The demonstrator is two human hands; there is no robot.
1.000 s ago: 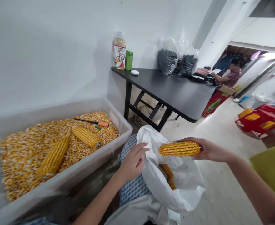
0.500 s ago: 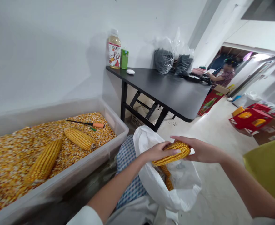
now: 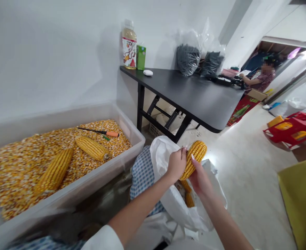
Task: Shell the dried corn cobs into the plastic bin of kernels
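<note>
**Mia:** Where is the corn?

**Tom:** The corn cob (image 3: 194, 159) is in the middle of the picture, a bit to the right. Both hands are shut tight on it. The left hand (image 3: 177, 164) grips its left side. The right hand (image 3: 200, 178) holds it from below.

**Mia:** Which way does it point?

**Tom:** It leans. The top end points up and right. The low end points down into the white bag (image 3: 166, 156) just under the hands. More cobs (image 3: 188, 200) lie in there.

**Mia:** What is close by?

**Tom:** A clear tub (image 3: 136, 144) of loose kernels (image 3: 19, 166) fills the left side. On top lie a near cob (image 3: 54, 171), a far cob (image 3: 91, 148) and an orange-handled tool (image 3: 112, 133). The tub's rim and a blue checked cloth (image 3: 142, 173) sit between it and the hands. A black table (image 3: 194, 100) stands behind.
</note>
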